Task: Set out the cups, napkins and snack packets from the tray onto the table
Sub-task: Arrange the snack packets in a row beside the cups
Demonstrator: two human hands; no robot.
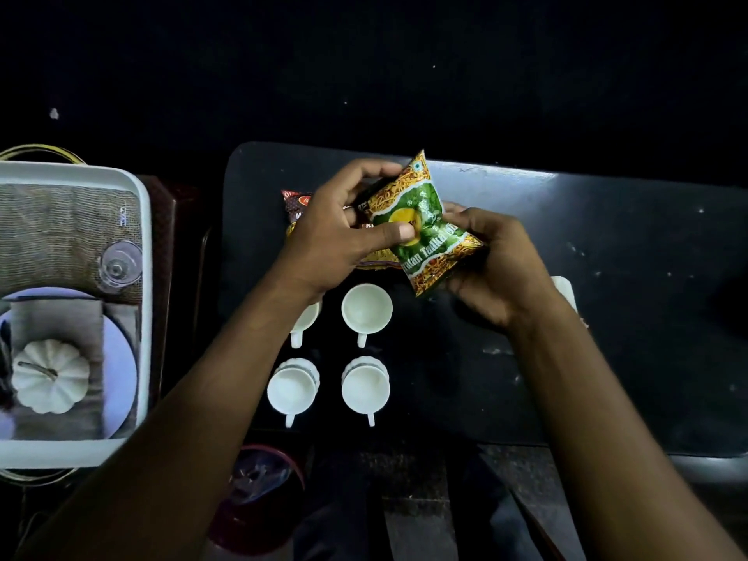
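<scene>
Snack packet [425, 224], green: held above the surface [607, 257], at 12 o'clock from four cups [366, 309] already set out. Left hand [340, 232]: thumb pinching its front, fingers curled at its top edge. Right hand [494, 261]: fingers curled round its lower end. Red packets [297, 204] under the left hand; held or lying, cannot tell. Step: placing packets. Next: lay it flat. Far edge close at 12 o'clock; open room at 3 o'clock. Tray [143, 277] at 9 o'clock.

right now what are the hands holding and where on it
Both hold the green snack packet: the left hand pinches its left side, thumb on the front, with a red packet underneath; the right hand grips its lower right edge.
</scene>
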